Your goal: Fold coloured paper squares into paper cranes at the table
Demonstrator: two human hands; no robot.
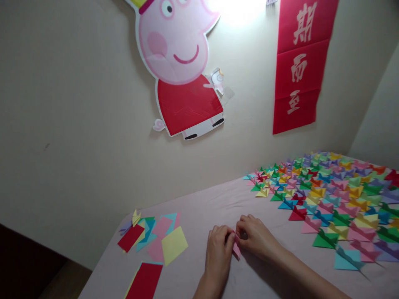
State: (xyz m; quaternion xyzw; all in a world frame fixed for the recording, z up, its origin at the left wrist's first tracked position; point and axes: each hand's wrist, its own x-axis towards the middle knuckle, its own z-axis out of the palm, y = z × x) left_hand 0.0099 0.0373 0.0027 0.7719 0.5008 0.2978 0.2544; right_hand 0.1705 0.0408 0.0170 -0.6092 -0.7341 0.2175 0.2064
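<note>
A pale wall (77, 104) rose behind a surface covered in pinkish cloth (181, 282), which met it along the far edge. Rows of folded paper birds (324, 203) in many colours filled the right side of the surface, reaching to its far edge. On the wall hung a pink cartoon pig cutout (187, 99) in a red dress and, to its right, a red banner (299, 66) with pale characters. A person's right forearm (302, 272) slanted in front of the cloth between the hands and the nearest birds. Toward the left edge lay a red-topped paper stack (145, 281), and beyond it loose coloured sheets (174, 246), overlapping; a small yellow folded piece (136, 218) was near the far left corner. In the open middle, the left hand (218, 245) pinched a pink folded paper (236, 249) between thumb and forefinger, while the right hand (254, 230), fingers curled, gripped its far end; both hands hid much of it. Narrow, its long axis ran from far to near, tilted slightly right, the visible pointed tip facing the person.
</note>
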